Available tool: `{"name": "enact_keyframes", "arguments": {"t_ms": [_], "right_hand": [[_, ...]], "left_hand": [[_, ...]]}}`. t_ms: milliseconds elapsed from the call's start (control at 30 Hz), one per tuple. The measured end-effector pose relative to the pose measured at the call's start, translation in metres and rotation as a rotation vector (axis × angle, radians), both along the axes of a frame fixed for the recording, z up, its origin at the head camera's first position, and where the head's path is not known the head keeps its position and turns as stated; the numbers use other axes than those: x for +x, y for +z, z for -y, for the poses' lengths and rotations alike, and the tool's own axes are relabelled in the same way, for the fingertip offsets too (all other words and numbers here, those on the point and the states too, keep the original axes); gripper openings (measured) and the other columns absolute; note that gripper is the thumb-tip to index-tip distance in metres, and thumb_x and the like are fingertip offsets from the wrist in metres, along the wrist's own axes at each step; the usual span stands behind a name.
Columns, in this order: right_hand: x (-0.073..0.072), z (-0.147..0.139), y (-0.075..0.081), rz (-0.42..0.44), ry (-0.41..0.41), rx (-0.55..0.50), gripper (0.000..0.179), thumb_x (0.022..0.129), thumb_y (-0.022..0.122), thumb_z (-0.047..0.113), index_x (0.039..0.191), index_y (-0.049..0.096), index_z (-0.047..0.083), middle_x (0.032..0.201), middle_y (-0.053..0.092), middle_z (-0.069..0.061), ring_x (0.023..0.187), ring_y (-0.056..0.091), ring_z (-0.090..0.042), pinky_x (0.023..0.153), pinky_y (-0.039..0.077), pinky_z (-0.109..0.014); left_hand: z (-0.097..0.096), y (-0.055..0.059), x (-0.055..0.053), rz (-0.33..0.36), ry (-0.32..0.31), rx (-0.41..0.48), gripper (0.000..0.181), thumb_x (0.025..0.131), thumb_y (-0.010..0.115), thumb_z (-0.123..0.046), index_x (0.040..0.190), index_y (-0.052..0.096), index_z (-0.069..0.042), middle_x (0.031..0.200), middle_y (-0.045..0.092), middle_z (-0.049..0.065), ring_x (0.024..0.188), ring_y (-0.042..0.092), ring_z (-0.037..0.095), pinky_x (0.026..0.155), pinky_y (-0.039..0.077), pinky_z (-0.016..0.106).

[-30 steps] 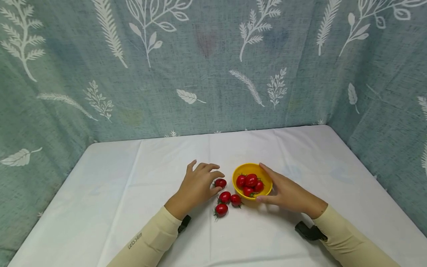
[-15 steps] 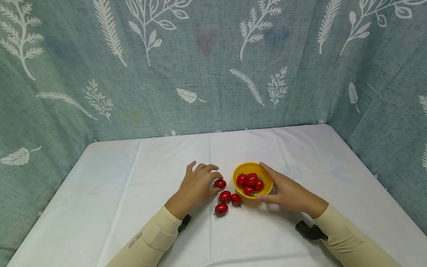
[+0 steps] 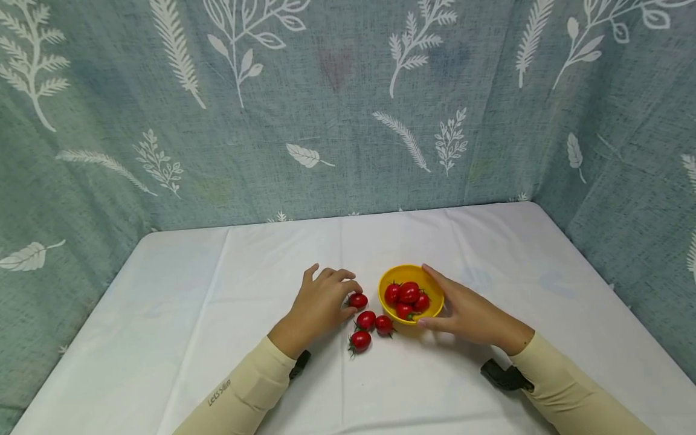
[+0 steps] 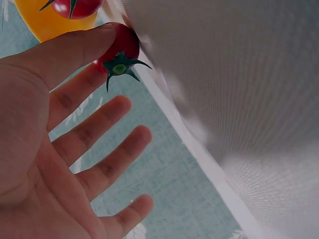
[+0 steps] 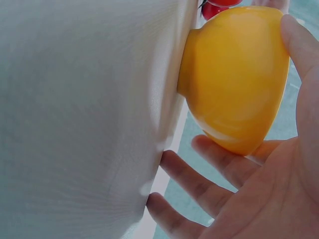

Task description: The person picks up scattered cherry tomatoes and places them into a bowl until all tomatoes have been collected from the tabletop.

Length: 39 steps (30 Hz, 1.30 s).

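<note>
With thumb and index finger, my left hand (image 3: 321, 305) pinches a red cherry tomato (image 4: 128, 42), green stem end toward the wrist camera. Its other fingers spread loosely. Close by on the cloth lie three more cherry tomatoes, one nearest me (image 3: 360, 341), one in the middle (image 3: 366, 320) and one toward the bowl (image 3: 383, 325). My right hand (image 3: 473, 314) holds a small yellow bowl (image 5: 239, 74) from its right side, thumb on the near rim, index finger at the far rim. The bowl stands upright with several cherry tomatoes (image 3: 409, 292) inside.
A white cloth (image 3: 261, 374) covers the table, with creases running across it. Behind and along both sides hangs a green-blue curtain (image 3: 348, 145) with white leaf prints. Dark straps (image 3: 505, 376) sit at the wrists over beige sleeves.
The left thumb and index finger have come closer together on the cherry tomato. The right hand and the bowl have stayed in place.
</note>
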State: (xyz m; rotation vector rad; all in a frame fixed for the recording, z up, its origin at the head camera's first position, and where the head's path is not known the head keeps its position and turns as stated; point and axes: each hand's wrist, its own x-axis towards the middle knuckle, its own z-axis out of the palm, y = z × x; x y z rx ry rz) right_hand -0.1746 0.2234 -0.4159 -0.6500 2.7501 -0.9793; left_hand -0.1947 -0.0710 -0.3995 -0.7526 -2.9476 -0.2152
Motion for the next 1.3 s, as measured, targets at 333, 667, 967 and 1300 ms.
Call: {"name": "enact_keyframes", "arguments": {"t_ms": [333, 667, 967, 1300], "right_hand": [[0.001, 0.0, 0.0017, 0.013, -0.007, 0.001, 0.108, 0.083, 0.073, 0.059, 0.16, 0.017, 0.007, 0.164, 0.027, -0.017, 0.148, 0.033, -0.038, 0.117, 0.031, -0.058], [0.0013, 0.0005, 0.0022, 0.018, -0.008, 0.006, 0.108, 0.083, 0.073, 0.059, 0.16, 0.017, 0.007, 0.164, 0.027, -0.016, 0.148, 0.033, -0.038, 0.117, 0.031, -0.058], [0.0005, 0.0004, 0.0017, 0.021, -0.002, 0.005, 0.108, 0.083, 0.073, 0.059, 0.16, 0.017, 0.008, 0.164, 0.026, -0.016, 0.148, 0.033, -0.037, 0.117, 0.031, -0.057], [-0.0002, -0.0015, 0.0, 0.004, -0.006, 0.002, 0.108, 0.083, 0.073, 0.06, 0.16, 0.018, 0.009, 0.164, 0.028, -0.015, 0.148, 0.034, -0.038, 0.117, 0.031, -0.057]], "left_hand": [[-0.0006, 0.0011, 0.0011, -0.023, -0.004, -0.002, 0.029, 0.08, 0.084, -0.033, 0.108, 0.076, -0.027, 0.13, 0.067, 0.0, 0.119, 0.06, 0.025, 0.115, 0.028, 0.064], [-0.0026, 0.0029, 0.003, -0.06, 0.011, 0.02, 0.03, 0.081, 0.083, -0.038, 0.108, 0.076, -0.026, 0.129, 0.067, -0.001, 0.12, 0.059, 0.023, 0.116, 0.026, 0.064], [-0.0048, 0.0023, 0.0024, -0.195, -0.004, 0.054, 0.033, 0.082, 0.082, -0.037, 0.112, 0.074, -0.026, 0.124, 0.069, -0.002, 0.117, 0.061, 0.022, 0.114, 0.03, 0.062], [-0.009, 0.0047, 0.0037, -0.282, -0.016, 0.106, 0.038, 0.081, 0.083, -0.037, 0.116, 0.072, -0.024, 0.122, 0.07, -0.002, 0.116, 0.062, 0.022, 0.112, 0.035, 0.059]]}}
